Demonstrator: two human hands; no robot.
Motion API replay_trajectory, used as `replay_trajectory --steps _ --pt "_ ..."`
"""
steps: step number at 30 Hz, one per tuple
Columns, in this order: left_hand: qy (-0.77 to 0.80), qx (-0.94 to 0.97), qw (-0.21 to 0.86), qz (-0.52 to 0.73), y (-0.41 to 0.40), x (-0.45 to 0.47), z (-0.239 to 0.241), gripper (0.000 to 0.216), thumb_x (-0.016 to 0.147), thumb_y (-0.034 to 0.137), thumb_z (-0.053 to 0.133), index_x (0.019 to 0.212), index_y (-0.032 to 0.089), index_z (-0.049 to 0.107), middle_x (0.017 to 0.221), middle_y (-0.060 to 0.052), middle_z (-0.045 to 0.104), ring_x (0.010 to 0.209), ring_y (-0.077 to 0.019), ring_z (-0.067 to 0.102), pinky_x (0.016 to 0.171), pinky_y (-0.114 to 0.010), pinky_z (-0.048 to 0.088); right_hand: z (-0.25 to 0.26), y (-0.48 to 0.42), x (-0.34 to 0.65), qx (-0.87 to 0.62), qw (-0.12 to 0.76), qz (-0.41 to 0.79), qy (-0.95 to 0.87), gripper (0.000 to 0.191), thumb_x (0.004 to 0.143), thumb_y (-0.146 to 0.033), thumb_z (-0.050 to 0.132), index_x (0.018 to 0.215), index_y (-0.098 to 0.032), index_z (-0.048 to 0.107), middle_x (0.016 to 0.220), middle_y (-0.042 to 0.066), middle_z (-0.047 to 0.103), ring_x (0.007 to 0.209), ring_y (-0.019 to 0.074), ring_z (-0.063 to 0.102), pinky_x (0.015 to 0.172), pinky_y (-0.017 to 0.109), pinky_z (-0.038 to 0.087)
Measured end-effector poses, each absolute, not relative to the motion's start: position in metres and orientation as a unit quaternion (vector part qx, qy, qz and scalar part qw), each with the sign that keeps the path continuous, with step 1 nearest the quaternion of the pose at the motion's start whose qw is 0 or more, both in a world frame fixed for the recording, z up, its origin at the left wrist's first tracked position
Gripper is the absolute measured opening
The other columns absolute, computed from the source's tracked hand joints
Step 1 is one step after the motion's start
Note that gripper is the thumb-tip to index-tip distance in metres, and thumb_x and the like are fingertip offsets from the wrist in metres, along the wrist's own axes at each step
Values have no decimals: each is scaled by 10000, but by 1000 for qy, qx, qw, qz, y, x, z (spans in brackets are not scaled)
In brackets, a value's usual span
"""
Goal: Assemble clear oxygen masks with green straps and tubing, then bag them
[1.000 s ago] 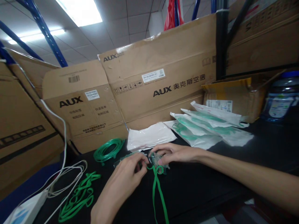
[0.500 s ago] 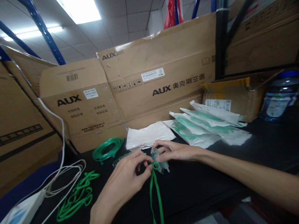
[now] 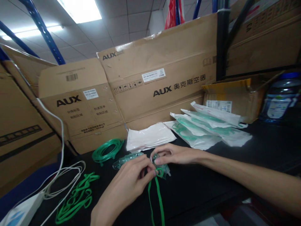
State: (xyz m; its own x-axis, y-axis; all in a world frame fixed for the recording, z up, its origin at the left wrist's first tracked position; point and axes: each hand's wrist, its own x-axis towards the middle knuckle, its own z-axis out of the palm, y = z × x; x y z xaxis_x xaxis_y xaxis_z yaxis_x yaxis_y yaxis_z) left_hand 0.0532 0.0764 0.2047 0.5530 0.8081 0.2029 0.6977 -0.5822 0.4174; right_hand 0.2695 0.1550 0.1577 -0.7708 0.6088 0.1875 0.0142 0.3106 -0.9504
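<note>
Boxes point(image 3: 150, 62) back the desk point(image 3: 211, 188); my left hand point(image 3: 131, 182) grip clamps the green strap point(image 3: 157, 196), my right hand point(image 3: 175, 154) the clear mask point(image 3: 127, 158); threading wants steady tension, I'd judge.

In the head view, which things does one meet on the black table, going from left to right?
Loose green straps, coiled green tubing, left hand pinching a green strap, right hand on the clear mask, sealed packs, blue-lidded jar.

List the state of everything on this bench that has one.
left hand, pinched on the green strap
right hand, gripping the clear mask
green tubing, coiled, untouched
spare straps, loose heap
pouches, filled, overlapping
</note>
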Motion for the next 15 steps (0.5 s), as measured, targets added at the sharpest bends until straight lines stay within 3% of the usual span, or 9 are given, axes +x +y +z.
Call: replay_trajectory --steps 15 --pt "481 856 133 137 78 37 209 162 914 243 556 758 217 592 706 37 566 667 -156 523 616 -248 331 177 151 282 -213 219 519 -799 407 892 -474 697 1099 -125 717 870 37 651 773 130 581 686 222 446"
